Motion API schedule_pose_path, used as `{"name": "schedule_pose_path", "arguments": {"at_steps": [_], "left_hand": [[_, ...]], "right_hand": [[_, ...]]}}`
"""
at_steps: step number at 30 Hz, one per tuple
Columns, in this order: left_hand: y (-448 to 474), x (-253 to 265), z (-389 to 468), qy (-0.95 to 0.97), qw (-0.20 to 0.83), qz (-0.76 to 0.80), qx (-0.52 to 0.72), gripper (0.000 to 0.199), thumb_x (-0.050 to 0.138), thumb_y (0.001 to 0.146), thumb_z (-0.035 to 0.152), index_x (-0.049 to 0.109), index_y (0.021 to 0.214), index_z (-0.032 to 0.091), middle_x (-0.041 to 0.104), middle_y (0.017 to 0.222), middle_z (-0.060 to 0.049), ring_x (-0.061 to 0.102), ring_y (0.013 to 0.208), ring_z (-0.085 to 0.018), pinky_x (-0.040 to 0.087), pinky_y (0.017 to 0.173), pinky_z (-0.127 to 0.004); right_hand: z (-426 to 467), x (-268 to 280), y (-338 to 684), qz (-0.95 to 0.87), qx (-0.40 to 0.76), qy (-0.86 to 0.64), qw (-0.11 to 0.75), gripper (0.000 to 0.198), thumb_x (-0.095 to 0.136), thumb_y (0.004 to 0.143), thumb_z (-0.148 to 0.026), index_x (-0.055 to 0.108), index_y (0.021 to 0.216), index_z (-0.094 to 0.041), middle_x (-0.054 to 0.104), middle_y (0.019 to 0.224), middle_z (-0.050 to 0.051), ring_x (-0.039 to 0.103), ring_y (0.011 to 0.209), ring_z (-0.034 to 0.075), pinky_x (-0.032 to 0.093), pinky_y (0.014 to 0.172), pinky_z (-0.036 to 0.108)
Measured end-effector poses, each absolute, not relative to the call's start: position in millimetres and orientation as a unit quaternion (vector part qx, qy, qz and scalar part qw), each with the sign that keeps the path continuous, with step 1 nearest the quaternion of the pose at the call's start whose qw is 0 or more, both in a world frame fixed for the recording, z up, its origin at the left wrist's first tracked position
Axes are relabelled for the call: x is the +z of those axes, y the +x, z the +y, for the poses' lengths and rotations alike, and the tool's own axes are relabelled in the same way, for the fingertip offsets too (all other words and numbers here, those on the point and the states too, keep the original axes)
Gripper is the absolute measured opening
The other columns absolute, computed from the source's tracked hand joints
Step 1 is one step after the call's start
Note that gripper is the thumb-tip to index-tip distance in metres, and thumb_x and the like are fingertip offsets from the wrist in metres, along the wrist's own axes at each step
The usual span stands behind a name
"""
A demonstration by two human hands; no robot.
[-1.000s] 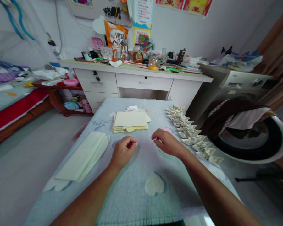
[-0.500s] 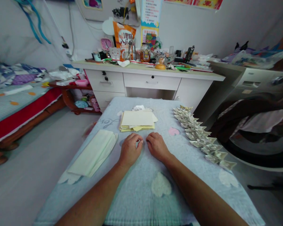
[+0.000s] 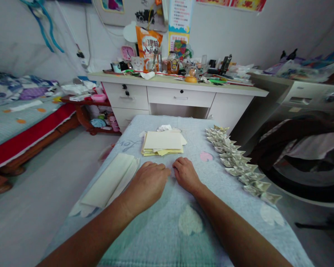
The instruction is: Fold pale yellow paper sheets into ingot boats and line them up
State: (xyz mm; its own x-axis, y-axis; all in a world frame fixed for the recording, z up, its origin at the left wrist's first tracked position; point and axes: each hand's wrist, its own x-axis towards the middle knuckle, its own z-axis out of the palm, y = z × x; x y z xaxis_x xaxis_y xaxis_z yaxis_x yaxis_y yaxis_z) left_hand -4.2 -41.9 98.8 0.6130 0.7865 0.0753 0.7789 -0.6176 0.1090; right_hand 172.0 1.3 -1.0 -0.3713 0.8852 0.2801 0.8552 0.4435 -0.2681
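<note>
My left hand point(image 3: 152, 182) is closed over the tablecloth, its back turned up and its fingers curled toward the right. Just beside it, my right hand point(image 3: 187, 174) is also closed, thumb and fingers pinched together. A narrow gap separates the fingertips; whatever they hold, if anything, is too small or hidden to make out. Beyond both hands lies a stack of cream and yellow paper point(image 3: 163, 141). Left of my left hand is a pile of long pale-green folded sheets point(image 3: 108, 181). Folded paper boats point(image 3: 233, 157) stand in a row along the table's right side.
The table wears a light-blue cloth point(image 3: 190, 220) with heart patterns. Crumpled white tissue point(image 3: 164, 128) lies behind the stack. A cluttered white desk point(image 3: 180, 98) stands beyond, a bed point(image 3: 25, 118) to the left, and a washing machine point(image 3: 300, 100) with clothes in its opening to the right.
My left hand has rolled over so its back faces up, its forearm shifting left and the thumb going out of sight. My right hand stays nearly in place. The view has moved slightly.
</note>
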Motion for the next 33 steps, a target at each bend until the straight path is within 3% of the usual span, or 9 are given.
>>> {"name": "schedule_pose_path", "arguments": {"at_steps": [3, 11, 17, 22, 26, 33], "left_hand": [[-24.2, 86.4, -16.9, 0.871, 0.004, 0.49, 0.041, 0.022, 0.045, 0.086, 0.014, 0.066, 0.086, 0.021, 0.066, 0.085, -0.006, 0.061, 0.085, -0.022, 0.042, 0.076, -0.036], [-67.2, 57.9, 24.9, 0.783, -0.053, 0.615, 0.075, 0.021, 0.051, 0.083, 0.022, 0.068, 0.096, 0.022, 0.065, 0.105, -0.007, 0.057, 0.101, -0.026, 0.044, 0.086, -0.038], [-66.5, 42.7, 44.5, 0.749, -0.095, 0.64, 0.141, 0.043, 0.047, 0.083, 0.016, 0.055, 0.125, 0.018, 0.057, 0.126, -0.011, 0.052, 0.111, -0.028, 0.045, 0.091, -0.04], [-61.1, 27.2, 70.5, 0.77, -0.081, 0.613, 0.156, 0.051, 0.04, 0.081, 0.006, 0.054, 0.129, 0.016, 0.051, 0.138, -0.01, 0.044, 0.127, -0.025, 0.04, 0.103, -0.039], [-57.2, 17.8, 83.3, 0.773, -0.047, 0.612, 0.162, 0.05, 0.039, 0.08, 0.004, 0.059, 0.125, 0.015, 0.055, 0.136, -0.009, 0.045, 0.128, -0.023, 0.037, 0.106, -0.035], [-52.2, 19.1, 84.3, 0.76, -0.022, 0.63, 0.159, 0.04, 0.037, 0.087, 0.016, 0.067, 0.113, 0.019, 0.068, 0.117, -0.008, 0.061, 0.108, -0.022, 0.046, 0.093, -0.032]], "right_hand": [[1.0, -0.9, 171.6, -0.828, 0.037, -0.524, 0.197, 0.015, 0.052, 0.086, -0.012, 0.064, 0.094, -0.018, 0.058, 0.098, 0.006, 0.047, 0.094, 0.019, 0.034, 0.085, 0.03], [-0.2, 0.9, 172.9, -0.827, 0.042, -0.525, 0.198, 0.015, 0.053, 0.085, -0.012, 0.063, 0.094, -0.017, 0.058, 0.1, 0.006, 0.047, 0.095, 0.019, 0.035, 0.085, 0.03], [-0.4, 0.4, 172.1, -0.826, 0.036, -0.527, 0.196, 0.015, 0.052, 0.086, -0.012, 0.063, 0.094, -0.018, 0.059, 0.098, 0.006, 0.048, 0.094, 0.019, 0.035, 0.084, 0.03], [-0.2, 0.2, 171.9, -0.824, 0.039, -0.531, 0.195, 0.016, 0.052, 0.085, -0.012, 0.063, 0.094, -0.018, 0.058, 0.099, 0.006, 0.047, 0.095, 0.019, 0.035, 0.084, 0.03], [-0.3, 0.7, 171.6, -0.823, 0.044, -0.531, 0.195, 0.015, 0.052, 0.086, -0.012, 0.063, 0.095, -0.018, 0.058, 0.099, 0.006, 0.047, 0.094, 0.019, 0.035, 0.085, 0.03], [-2.0, 2.2, 172.3, -0.821, 0.053, -0.535, 0.194, 0.016, 0.052, 0.085, -0.011, 0.062, 0.095, -0.018, 0.057, 0.099, 0.006, 0.046, 0.095, 0.018, 0.034, 0.084, 0.029]]}}
